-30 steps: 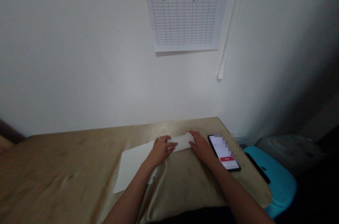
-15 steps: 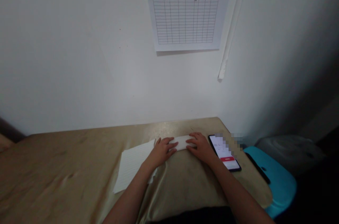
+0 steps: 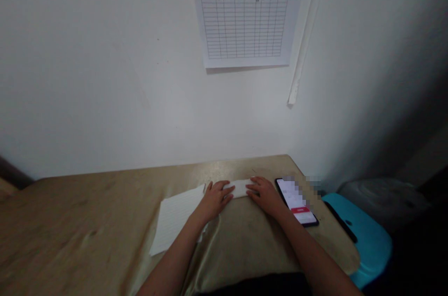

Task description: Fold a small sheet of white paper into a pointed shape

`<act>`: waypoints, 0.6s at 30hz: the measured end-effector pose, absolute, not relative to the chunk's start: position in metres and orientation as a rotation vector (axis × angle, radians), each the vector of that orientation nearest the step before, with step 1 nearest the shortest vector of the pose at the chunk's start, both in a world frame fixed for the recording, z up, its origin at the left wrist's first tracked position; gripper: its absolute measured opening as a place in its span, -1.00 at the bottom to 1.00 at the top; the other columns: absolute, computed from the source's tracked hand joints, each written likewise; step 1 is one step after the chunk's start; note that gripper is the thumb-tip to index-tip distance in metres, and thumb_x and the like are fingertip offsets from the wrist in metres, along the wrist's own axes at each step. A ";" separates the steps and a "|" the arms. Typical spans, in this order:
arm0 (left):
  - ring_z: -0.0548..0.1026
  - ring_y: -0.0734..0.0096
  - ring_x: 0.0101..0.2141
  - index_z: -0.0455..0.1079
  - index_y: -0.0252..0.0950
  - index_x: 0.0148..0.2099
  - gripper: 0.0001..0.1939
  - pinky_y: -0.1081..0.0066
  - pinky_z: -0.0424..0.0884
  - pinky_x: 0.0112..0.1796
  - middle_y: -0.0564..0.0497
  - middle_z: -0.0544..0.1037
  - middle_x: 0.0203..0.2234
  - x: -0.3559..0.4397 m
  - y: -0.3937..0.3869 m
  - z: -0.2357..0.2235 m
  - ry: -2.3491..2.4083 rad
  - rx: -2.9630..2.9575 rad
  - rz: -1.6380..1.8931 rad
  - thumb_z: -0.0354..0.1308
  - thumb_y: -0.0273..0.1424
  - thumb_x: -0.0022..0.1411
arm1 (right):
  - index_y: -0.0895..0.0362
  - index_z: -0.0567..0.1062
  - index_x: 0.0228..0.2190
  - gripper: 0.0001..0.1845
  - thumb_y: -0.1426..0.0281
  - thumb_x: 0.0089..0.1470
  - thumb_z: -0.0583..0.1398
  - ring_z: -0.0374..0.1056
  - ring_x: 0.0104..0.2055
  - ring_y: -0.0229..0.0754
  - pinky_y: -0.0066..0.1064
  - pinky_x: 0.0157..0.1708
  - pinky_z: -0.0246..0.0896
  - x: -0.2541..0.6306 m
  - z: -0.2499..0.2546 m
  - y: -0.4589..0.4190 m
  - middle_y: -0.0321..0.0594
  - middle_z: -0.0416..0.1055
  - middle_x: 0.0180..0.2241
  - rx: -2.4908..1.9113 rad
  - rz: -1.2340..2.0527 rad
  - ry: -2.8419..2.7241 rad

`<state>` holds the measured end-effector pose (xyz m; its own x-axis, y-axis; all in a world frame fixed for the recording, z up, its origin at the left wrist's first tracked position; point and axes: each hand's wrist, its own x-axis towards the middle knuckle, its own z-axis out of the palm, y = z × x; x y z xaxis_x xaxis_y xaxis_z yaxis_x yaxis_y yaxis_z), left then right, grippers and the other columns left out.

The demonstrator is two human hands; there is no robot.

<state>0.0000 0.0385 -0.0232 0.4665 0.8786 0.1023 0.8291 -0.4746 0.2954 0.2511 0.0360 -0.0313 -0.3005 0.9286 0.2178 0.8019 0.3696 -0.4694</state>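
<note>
A narrow strip of folded white paper (image 3: pixel 240 188) lies flat on the cloth-covered table. My left hand (image 3: pixel 216 200) rests over its left end, fingers spread and laid flat. At the opposite end, my right hand (image 3: pixel 263 195) touches the paper with its fingertips, its fingers also apart. Both palms face down, and the strip's ends are partly hidden under the fingers. Lined white sheets (image 3: pixel 173 216) with a ragged edge lie under and beside my left forearm.
A phone (image 3: pixel 297 207) with a lit screen lies right of my right hand. The brownish table cover (image 3: pixel 98 221) has wrinkles. A turquoise object (image 3: pixel 371 235) stands beyond the table's right edge. On the wall at the back hangs a printed table sheet (image 3: pixel 245 25).
Almost nothing differs. Both hands stay on the paper strip, with only a very slight shift of my right fingers.
</note>
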 end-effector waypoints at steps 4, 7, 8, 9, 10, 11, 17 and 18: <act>0.28 0.10 0.26 0.35 -0.04 0.26 -0.59 -0.20 -0.01 0.28 -0.11 0.32 0.29 0.001 0.038 -0.023 1.486 2.489 0.352 -0.02 -0.20 0.44 | 0.01 0.57 0.01 -0.63 0.20 0.21 0.19 0.18 0.26 0.00 -0.16 0.27 0.00 0.251 -0.027 0.033 -0.10 0.35 0.20 -1.527 0.341 -2.162; 0.28 0.11 0.26 0.35 -0.04 0.26 -0.59 -0.21 -0.02 0.28 -0.11 0.33 0.28 0.002 0.039 -0.022 1.496 2.487 0.338 -0.02 -0.21 0.44 | 0.07 0.61 -0.07 -0.61 0.15 0.12 0.27 0.27 0.16 0.01 -0.19 0.20 0.08 0.251 -0.022 0.032 -0.07 0.42 0.10 -1.582 0.267 -2.087; 0.29 0.12 0.26 0.35 -0.04 0.26 -0.59 -0.21 -0.03 0.28 -0.11 0.33 0.28 0.001 0.039 -0.022 1.499 2.490 0.336 -0.03 -0.21 0.44 | 0.09 0.62 -0.11 -0.61 0.14 0.10 0.29 0.29 0.12 0.01 -0.21 0.17 0.11 0.252 -0.021 0.032 -0.06 0.45 0.05 -1.605 0.247 -2.060; 0.28 0.13 0.26 0.35 -0.04 0.26 -0.60 -0.21 -0.04 0.28 -0.11 0.34 0.28 0.001 0.039 -0.022 1.499 2.494 0.337 -0.03 -0.22 0.44 | 0.10 0.63 -0.14 -0.62 0.14 0.09 0.30 0.32 0.08 0.00 -0.23 0.15 0.13 0.252 -0.019 0.032 -0.07 0.47 0.01 -1.624 0.234 -2.043; 0.28 0.13 0.26 0.35 -0.03 0.26 -0.60 -0.21 -0.04 0.28 -0.10 0.34 0.28 0.001 0.039 -0.023 1.495 2.497 0.340 -0.02 -0.22 0.44 | 0.10 0.63 -0.16 -0.63 0.13 0.09 0.30 0.33 0.05 -0.01 -0.24 0.12 0.15 0.252 -0.019 0.032 -0.07 0.48 -0.03 -1.645 0.226 -2.027; 0.28 0.13 0.26 0.35 -0.03 0.26 -0.59 -0.21 -0.05 0.28 -0.10 0.34 0.28 0.001 0.040 -0.023 1.490 2.500 0.344 -0.03 -0.21 0.44 | 0.11 0.63 -0.18 -0.64 0.13 0.09 0.29 0.34 0.03 -0.01 -0.25 0.10 0.16 0.253 -0.018 0.033 -0.07 0.49 -0.06 -1.667 0.225 -2.016; 0.28 0.14 0.26 0.34 -0.03 0.27 -0.59 -0.20 -0.06 0.29 -0.09 0.34 0.27 0.000 0.040 -0.024 1.497 2.488 0.353 -0.03 -0.21 0.44 | 0.09 0.63 -0.14 -0.60 0.09 0.11 0.27 0.34 0.02 -0.01 -0.26 0.07 0.16 0.252 -0.018 0.033 -0.09 0.50 -0.08 -1.726 0.224 -2.019; 0.29 0.14 0.26 0.34 -0.03 0.27 -0.59 -0.20 -0.05 0.29 -0.09 0.35 0.27 0.000 0.041 -0.024 1.497 2.491 0.354 -0.03 -0.21 0.44 | 0.09 0.63 -0.13 -0.59 0.09 0.11 0.27 0.34 0.02 -0.01 -0.26 0.07 0.16 0.252 -0.018 0.033 -0.09 0.50 -0.07 -1.729 0.224 -2.024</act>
